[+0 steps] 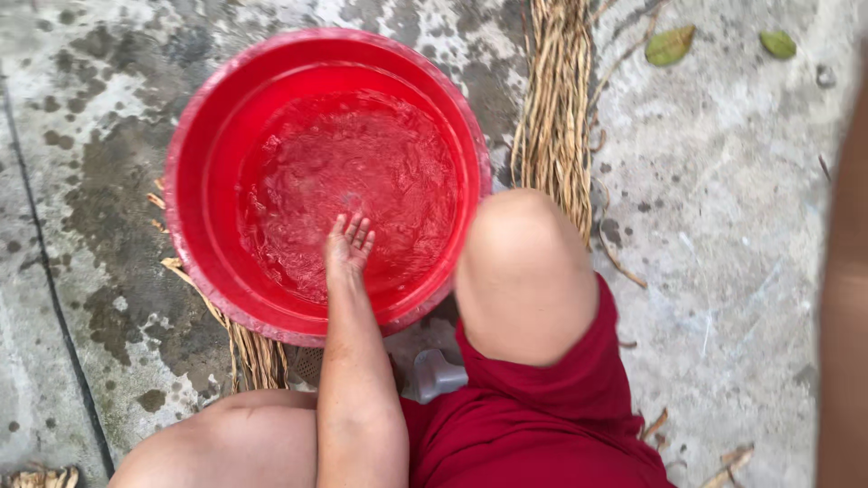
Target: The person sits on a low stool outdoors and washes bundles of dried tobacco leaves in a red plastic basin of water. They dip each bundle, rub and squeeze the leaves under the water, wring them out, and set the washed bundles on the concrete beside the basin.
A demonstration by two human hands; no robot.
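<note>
A round red plastic basin (194,172) stands on wet concrete and holds rippling water. My left hand (347,246) reaches into it from between my knees. Its fingers are spread and dip into the water near the middle, and nothing shows in its grasp. My bare right knee (523,271) presses against the basin's near right rim, above red shorts (533,425). My right hand is out of view. A blurred strip of skin (845,298), maybe my right arm, runs down the right edge.
A bundle of dried tan stalks (553,108) lies on the ground behind my knee, and more stalks (256,357) stick out from under the basin. Two green leaves (669,43) lie at the top right. A grey plastic object (438,372) sits under me.
</note>
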